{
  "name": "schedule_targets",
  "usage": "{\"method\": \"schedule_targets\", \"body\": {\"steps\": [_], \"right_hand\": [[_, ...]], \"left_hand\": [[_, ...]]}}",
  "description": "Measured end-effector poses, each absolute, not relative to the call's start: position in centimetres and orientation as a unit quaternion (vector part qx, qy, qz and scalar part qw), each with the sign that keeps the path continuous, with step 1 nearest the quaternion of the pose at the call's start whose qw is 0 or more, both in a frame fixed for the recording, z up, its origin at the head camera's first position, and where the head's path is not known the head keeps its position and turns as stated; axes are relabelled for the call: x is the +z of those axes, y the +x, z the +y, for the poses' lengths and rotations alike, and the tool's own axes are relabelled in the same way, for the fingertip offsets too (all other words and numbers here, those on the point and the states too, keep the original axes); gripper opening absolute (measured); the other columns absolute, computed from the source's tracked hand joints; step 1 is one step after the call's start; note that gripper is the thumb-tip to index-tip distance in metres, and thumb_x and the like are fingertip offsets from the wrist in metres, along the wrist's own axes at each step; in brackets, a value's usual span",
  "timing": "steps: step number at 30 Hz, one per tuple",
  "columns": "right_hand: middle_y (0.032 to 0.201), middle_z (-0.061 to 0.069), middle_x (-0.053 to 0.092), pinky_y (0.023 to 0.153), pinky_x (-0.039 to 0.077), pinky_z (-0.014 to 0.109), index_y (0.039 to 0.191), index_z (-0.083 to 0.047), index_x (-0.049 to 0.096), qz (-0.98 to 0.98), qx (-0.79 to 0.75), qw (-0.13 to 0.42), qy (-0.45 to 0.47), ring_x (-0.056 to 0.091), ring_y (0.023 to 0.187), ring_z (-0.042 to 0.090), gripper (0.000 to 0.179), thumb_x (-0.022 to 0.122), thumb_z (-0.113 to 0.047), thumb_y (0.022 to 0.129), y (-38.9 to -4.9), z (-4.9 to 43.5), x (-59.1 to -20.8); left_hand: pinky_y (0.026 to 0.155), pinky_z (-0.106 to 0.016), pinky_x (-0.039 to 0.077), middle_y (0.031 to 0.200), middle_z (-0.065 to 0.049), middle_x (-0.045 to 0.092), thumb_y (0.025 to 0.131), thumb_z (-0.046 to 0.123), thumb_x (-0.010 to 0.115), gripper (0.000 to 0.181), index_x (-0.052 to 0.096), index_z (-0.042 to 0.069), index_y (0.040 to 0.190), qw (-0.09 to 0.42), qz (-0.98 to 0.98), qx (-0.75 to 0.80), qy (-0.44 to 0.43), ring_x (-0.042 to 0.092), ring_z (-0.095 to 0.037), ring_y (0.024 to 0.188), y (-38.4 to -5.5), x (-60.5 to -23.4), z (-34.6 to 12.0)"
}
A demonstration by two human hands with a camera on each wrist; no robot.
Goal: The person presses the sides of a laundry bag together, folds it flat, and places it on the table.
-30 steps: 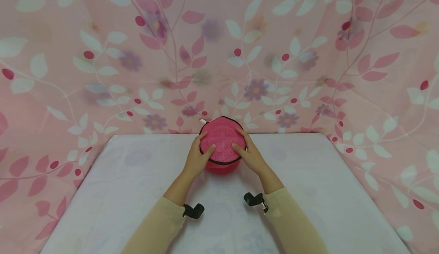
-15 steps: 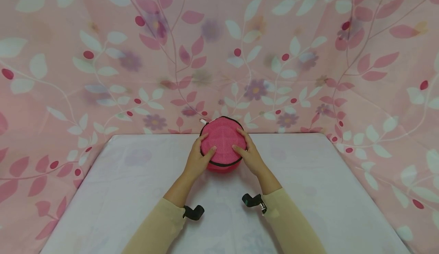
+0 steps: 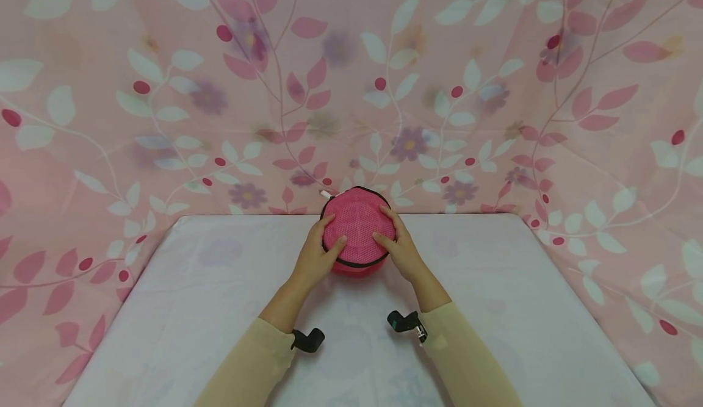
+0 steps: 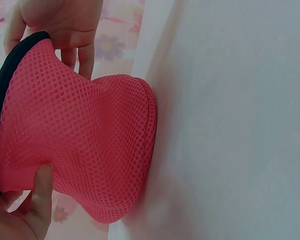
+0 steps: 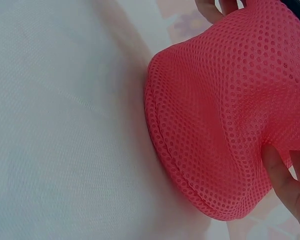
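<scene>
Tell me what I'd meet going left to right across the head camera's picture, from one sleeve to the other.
Left sleeve → left hand → pink mesh bag → right hand → right sleeve.

- White tablecloth [image 3: 209, 285], below the left hand [image 3: 315, 257] and the right hand [image 3: 405, 254], faintly patterned.
- Pink curtain [image 3: 351, 132], hanging beyond both hands and out to either side of them, printed with pale and pink leaves, red berries and purple flowers.
</scene>
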State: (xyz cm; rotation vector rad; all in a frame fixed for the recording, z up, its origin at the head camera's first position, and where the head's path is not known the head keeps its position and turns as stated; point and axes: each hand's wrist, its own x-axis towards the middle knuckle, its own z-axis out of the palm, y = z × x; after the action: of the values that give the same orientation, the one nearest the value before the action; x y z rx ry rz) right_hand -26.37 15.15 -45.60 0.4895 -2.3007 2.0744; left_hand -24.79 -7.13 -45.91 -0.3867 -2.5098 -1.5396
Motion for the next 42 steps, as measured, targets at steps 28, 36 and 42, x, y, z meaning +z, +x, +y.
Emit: {"method": "schedule_targets", "body": {"steps": [28, 36, 42], "right_hand": [[0.162, 0.008, 0.022, 0.115, 0.030, 0.047, 0.157, -0.020, 0.028, -0.710, 0.687, -0.035, 0.146, 0.032, 0.143, 0.027, 0.065, 0.060, -0.018, 0.101, -25.8, 14.8, -45.2], [0.163, 0.005, 0.019, 0.112, 0.036, 0.049, 0.158, -0.027, 0.026, -0.739, 0.655, -0.043, 0.153, 0.031, 0.145, 0.028, 0.067, 0.061, -0.023, 0.101, -25.5, 14.9, -45.2], [0.162, 0.007, 0.020, 0.095, 0.052, 0.045, 0.157, -0.034, 0.025, -0.744, 0.650, -0.062, 0.145, 0.045, 0.134, 0.034, 0.068, 0.062, -0.025, 0.100, -25.4, 15.0, -45.2]], "left_hand": [[0.116, -0.047, 0.031, 0.155, -0.011, 0.036, 0.096, 0.016, 0.068, 0.058, 0.044, 0.018, 0.150, 0.065, -0.713, -0.687, -0.127, 0.038, -0.029, 0.140, -24.4, -46.1, -6.9], [0.115, -0.045, 0.032, 0.153, -0.014, 0.039, 0.096, 0.007, 0.067, 0.057, 0.046, 0.012, 0.148, 0.072, -0.695, -0.706, -0.116, 0.041, -0.028, 0.139, -24.5, -46.0, -6.9], [0.115, -0.046, 0.032, 0.154, -0.019, 0.038, 0.096, 0.002, 0.065, 0.058, 0.043, 0.005, 0.149, 0.064, -0.692, -0.710, -0.113, 0.041, -0.032, 0.139, -24.6, -46.0, -6.9]]}}
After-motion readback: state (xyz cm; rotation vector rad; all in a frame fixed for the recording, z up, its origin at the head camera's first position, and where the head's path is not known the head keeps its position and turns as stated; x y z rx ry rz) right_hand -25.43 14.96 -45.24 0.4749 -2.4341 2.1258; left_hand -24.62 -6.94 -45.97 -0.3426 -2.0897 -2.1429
